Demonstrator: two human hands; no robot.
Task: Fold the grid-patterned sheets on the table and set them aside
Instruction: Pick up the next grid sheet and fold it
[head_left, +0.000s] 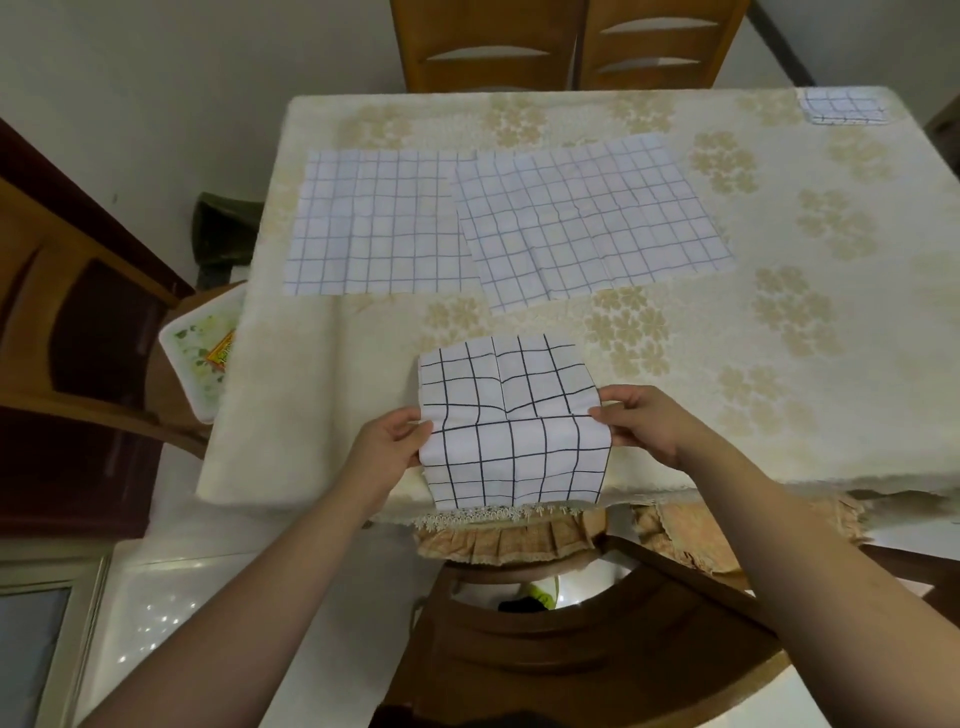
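Note:
A white sheet with a black grid (511, 415) is lifted above the table's near edge, bent along a horizontal crease across its middle. My left hand (387, 441) pinches its left edge at the crease and my right hand (649, 421) pinches its right edge. Two more grid sheets lie flat further back: one at the left (374, 223) and one (592, 218) overlapping its right side. A small folded grid sheet (841, 106) rests at the table's far right corner.
The table (779, 322) wears a cream floral cloth. Two wooden chairs (566, 41) stand at the far side and another chair back (587, 634) is just below my arms. A white tray (200, 353) sits on a seat left of the table.

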